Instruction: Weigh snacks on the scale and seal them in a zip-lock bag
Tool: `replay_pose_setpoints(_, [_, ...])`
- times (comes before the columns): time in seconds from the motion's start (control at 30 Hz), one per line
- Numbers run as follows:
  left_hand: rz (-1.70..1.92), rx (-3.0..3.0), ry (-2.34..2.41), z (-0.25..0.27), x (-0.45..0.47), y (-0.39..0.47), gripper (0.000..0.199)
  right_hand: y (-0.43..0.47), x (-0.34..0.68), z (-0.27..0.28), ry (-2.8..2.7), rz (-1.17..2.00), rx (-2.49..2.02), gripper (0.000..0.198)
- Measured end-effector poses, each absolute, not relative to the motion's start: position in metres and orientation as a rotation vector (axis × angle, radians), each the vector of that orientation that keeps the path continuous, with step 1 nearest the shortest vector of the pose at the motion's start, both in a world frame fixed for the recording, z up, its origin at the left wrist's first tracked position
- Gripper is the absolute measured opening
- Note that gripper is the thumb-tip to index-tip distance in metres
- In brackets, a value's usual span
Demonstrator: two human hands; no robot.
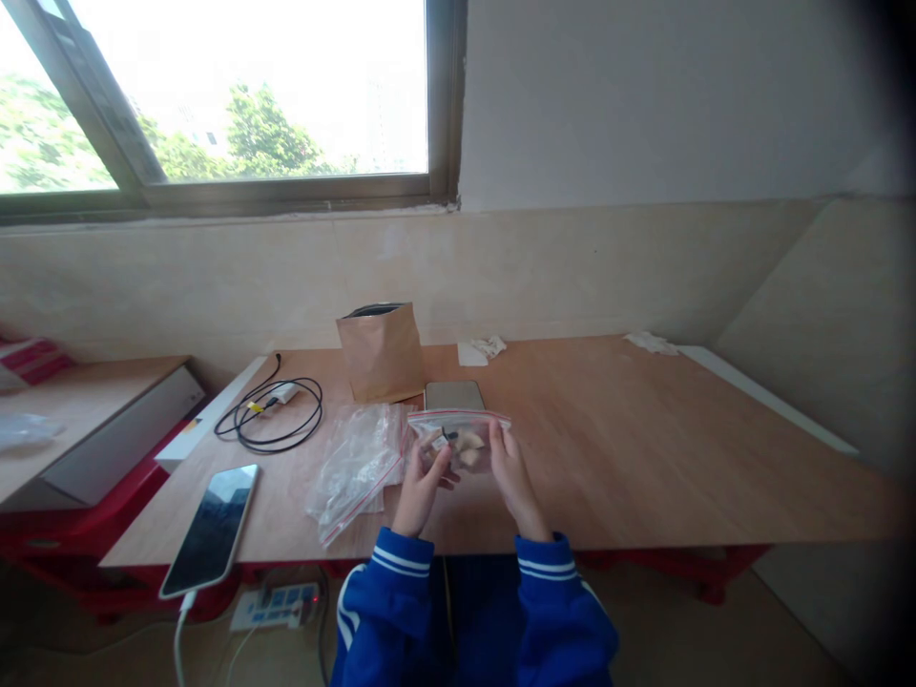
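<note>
Between my two hands is a clear zip-lock bag (472, 448) with a red line along its top. Pale, beige pieces and a small dark item with a white label show at the bag; I cannot make out what they are. My left hand (426, 479) grips the bag's left side, thumb in front. At its right edge, my right hand (510, 468) pinches the bag near the top corner. Just behind the bag, a flat, light-coloured scale-like slab (453, 395) lies on the table, partly hidden. Several clear zip-lock bags (358, 458) lie to the left of my left hand.
A brown paper pouch (381, 353) stands with its top open at the back. Left are a coiled black cable (276, 444) and a phone (213, 525) on the table's edge, with a white cord. A power strip (276, 608) lies below. Crumpled tissue (489, 346) sits near the wall.
</note>
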State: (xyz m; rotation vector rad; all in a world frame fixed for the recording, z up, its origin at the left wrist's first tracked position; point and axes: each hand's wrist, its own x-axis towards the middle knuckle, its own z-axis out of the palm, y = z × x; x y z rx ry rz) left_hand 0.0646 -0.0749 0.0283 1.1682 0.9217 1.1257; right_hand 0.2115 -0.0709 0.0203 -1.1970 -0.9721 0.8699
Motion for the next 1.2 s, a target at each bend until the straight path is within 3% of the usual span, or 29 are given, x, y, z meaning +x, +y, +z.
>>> replay_pose_setpoints(0.2, [1.259, 1.286, 0.964, 0.03, 0.058, -0.07, 0.038, -0.067, 0.206, 0.016, -1.008, 0.631, -1.304, 0.062])
replay_pose_setpoints(0.6, [1.117, 1.318, 0.797, 0.025, 0.067, -0.072, 0.03, -0.079, 0.237, 0.024, -0.949, 0.842, -1.317, 0.062])
replay_pose_setpoints(0.9, [1.146, 1.078, 0.735, 0.029, 0.084, -0.081, 0.041, -0.081, 0.229, 0.036, -0.958, 0.858, -1.184, 0.059])
replay_pose_setpoints(1.2, [1.079, 1.066, 0.913, 0.027, 0.066, -0.073, 0.048, -0.067, 0.249, 0.005, -0.84, 0.74, -1.277, 0.05])
